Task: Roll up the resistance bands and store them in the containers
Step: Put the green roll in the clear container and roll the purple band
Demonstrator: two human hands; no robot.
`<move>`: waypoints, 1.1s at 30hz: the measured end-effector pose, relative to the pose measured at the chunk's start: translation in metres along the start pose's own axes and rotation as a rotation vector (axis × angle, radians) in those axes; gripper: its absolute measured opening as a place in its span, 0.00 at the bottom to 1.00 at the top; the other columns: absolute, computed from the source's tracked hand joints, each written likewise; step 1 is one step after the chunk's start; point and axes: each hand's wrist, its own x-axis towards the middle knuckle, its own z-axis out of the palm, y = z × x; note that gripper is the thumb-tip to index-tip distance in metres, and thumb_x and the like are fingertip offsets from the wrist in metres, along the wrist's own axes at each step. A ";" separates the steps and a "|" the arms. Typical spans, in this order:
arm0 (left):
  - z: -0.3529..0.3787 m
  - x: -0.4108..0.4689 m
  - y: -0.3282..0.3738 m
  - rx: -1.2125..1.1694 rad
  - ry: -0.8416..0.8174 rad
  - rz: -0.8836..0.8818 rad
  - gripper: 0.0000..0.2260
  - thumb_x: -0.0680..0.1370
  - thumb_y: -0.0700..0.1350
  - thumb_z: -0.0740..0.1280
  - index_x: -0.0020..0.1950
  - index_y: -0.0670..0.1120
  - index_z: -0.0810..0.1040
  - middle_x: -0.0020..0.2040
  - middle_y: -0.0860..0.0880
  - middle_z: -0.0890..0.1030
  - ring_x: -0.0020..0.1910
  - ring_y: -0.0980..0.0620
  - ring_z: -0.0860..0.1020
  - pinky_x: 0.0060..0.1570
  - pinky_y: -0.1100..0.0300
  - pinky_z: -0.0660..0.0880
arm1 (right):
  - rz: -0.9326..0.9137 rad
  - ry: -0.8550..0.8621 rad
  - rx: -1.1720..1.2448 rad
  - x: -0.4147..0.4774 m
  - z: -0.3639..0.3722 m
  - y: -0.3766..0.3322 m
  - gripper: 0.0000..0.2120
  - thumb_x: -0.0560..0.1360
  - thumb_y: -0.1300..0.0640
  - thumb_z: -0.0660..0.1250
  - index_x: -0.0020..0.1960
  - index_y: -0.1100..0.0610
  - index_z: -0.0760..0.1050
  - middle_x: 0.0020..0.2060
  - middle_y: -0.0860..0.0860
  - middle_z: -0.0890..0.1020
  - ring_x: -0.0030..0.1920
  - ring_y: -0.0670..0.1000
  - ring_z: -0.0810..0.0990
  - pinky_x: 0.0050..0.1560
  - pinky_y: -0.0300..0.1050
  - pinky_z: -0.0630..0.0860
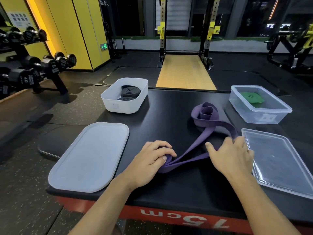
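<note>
A person's left hand (152, 158) clenches its fingers (166, 154) round the folded near end of a purple resistance band (193, 150), pinning it against the black worktop (169, 116). The right hand (232, 155) lies across the band's two flat strands, fingers curled down over the farther one and thumb stretched towards the left. From the hands the wide, matte strap fans into a V. One strand twists and runs back to a loose, half-uncoiled loop standing on edge at mid-worktop, between the two containers.

At far left, a white container (118, 106) holds rolled black bands (130, 92), and its white lid (89, 156) lies flat beside the left hand. At far right, a clear container (259, 116) holds a coiled green band (252, 97), and its clear lid (279, 158) lies just beside the right hand. The worktop's red front edge reads "75cm". Dumbbells (50, 65) line a rack to the left.
</note>
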 end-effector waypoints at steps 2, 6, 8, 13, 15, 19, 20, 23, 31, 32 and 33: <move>0.000 0.000 0.000 -0.004 0.001 0.005 0.16 0.84 0.47 0.56 0.62 0.61 0.80 0.67 0.67 0.71 0.71 0.55 0.66 0.71 0.62 0.62 | -0.047 -0.034 0.061 0.007 -0.001 0.007 0.29 0.79 0.34 0.60 0.64 0.57 0.78 0.59 0.56 0.72 0.61 0.60 0.74 0.62 0.56 0.72; 0.000 0.001 0.000 -0.008 0.008 0.001 0.16 0.84 0.47 0.56 0.62 0.61 0.80 0.67 0.67 0.71 0.71 0.56 0.66 0.69 0.64 0.61 | -0.186 -0.087 0.230 0.012 -0.003 0.008 0.30 0.78 0.37 0.65 0.74 0.51 0.71 0.57 0.52 0.70 0.62 0.57 0.73 0.59 0.54 0.76; 0.000 0.001 0.001 -0.004 0.006 0.006 0.16 0.84 0.46 0.56 0.62 0.62 0.80 0.67 0.67 0.71 0.71 0.56 0.65 0.70 0.64 0.61 | -0.174 -0.056 0.230 0.011 -0.001 0.008 0.30 0.78 0.34 0.62 0.76 0.47 0.67 0.57 0.52 0.70 0.61 0.57 0.72 0.59 0.55 0.75; -0.001 0.001 0.001 0.002 -0.009 0.005 0.16 0.84 0.46 0.57 0.63 0.61 0.80 0.68 0.67 0.71 0.72 0.55 0.65 0.71 0.65 0.60 | -0.295 0.335 0.235 -0.007 -0.006 -0.003 0.16 0.75 0.45 0.72 0.58 0.53 0.82 0.57 0.54 0.70 0.56 0.61 0.72 0.57 0.58 0.73; 0.000 0.001 0.000 -0.001 -0.003 0.014 0.16 0.84 0.46 0.57 0.63 0.60 0.80 0.68 0.66 0.71 0.71 0.55 0.65 0.71 0.65 0.60 | -0.528 0.325 0.356 -0.026 -0.009 -0.018 0.13 0.73 0.50 0.75 0.55 0.52 0.83 0.60 0.52 0.73 0.57 0.58 0.75 0.59 0.57 0.72; 0.000 0.000 -0.002 -0.026 0.009 0.028 0.16 0.84 0.46 0.57 0.66 0.58 0.79 0.68 0.65 0.71 0.71 0.54 0.66 0.71 0.65 0.60 | -0.926 -0.014 0.500 -0.061 -0.010 -0.038 0.16 0.72 0.51 0.67 0.59 0.48 0.78 0.60 0.40 0.76 0.62 0.43 0.75 0.68 0.51 0.69; -0.001 0.000 -0.001 -0.023 0.001 0.025 0.16 0.84 0.46 0.57 0.66 0.58 0.79 0.68 0.65 0.71 0.71 0.54 0.66 0.71 0.66 0.59 | -0.920 -0.033 0.528 -0.063 -0.012 -0.037 0.18 0.70 0.52 0.67 0.60 0.47 0.76 0.60 0.39 0.76 0.63 0.41 0.73 0.72 0.51 0.67; -0.002 0.000 0.002 0.003 -0.013 0.029 0.16 0.85 0.43 0.58 0.64 0.59 0.79 0.67 0.65 0.71 0.71 0.54 0.65 0.71 0.66 0.58 | -0.931 0.086 0.512 -0.068 -0.015 -0.029 0.17 0.67 0.52 0.71 0.56 0.50 0.78 0.58 0.43 0.75 0.62 0.45 0.74 0.72 0.51 0.64; -0.002 0.001 0.000 -0.018 -0.021 0.017 0.17 0.86 0.42 0.58 0.64 0.60 0.79 0.67 0.65 0.71 0.71 0.54 0.65 0.71 0.67 0.58 | -0.971 0.162 0.255 -0.054 -0.003 -0.018 0.09 0.75 0.46 0.74 0.53 0.46 0.80 0.51 0.42 0.76 0.51 0.49 0.76 0.62 0.52 0.68; -0.002 0.001 0.000 -0.018 -0.020 0.013 0.17 0.86 0.41 0.58 0.65 0.60 0.79 0.67 0.65 0.71 0.71 0.55 0.65 0.71 0.68 0.58 | -0.984 0.144 0.236 -0.052 -0.003 -0.016 0.08 0.75 0.45 0.73 0.52 0.45 0.80 0.52 0.42 0.76 0.53 0.49 0.76 0.64 0.52 0.67; -0.002 0.001 -0.001 -0.022 -0.016 0.012 0.17 0.86 0.42 0.58 0.66 0.60 0.78 0.68 0.65 0.71 0.72 0.55 0.65 0.71 0.68 0.58 | -1.007 0.126 0.223 -0.051 -0.002 -0.014 0.08 0.75 0.44 0.72 0.51 0.45 0.81 0.53 0.41 0.76 0.54 0.48 0.75 0.65 0.51 0.67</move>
